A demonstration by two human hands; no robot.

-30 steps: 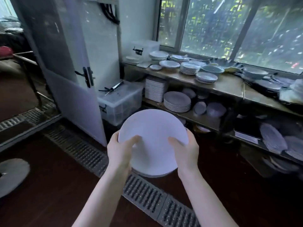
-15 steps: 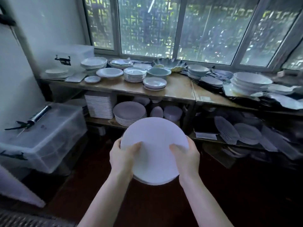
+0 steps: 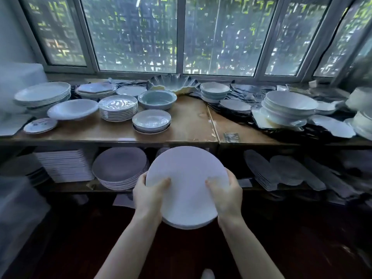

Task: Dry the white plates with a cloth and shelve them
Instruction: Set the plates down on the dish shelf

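White plates [image 3: 187,190] between 2 hands [image 3: 148,196] [image 3: 228,195], thumbs atop

head cam | forward-down, wide | close to shelf [image 3: 191,121] under window [image 3: 136,37]

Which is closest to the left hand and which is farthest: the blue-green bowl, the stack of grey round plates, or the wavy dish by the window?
From the left hand, which grips the white plates:
1. Nearest: stack of grey round plates, lower shelf, just to its left.
2. Next: blue-green bowl, top shelf, farther back.
3. Farthest: wavy dish, right by the window.
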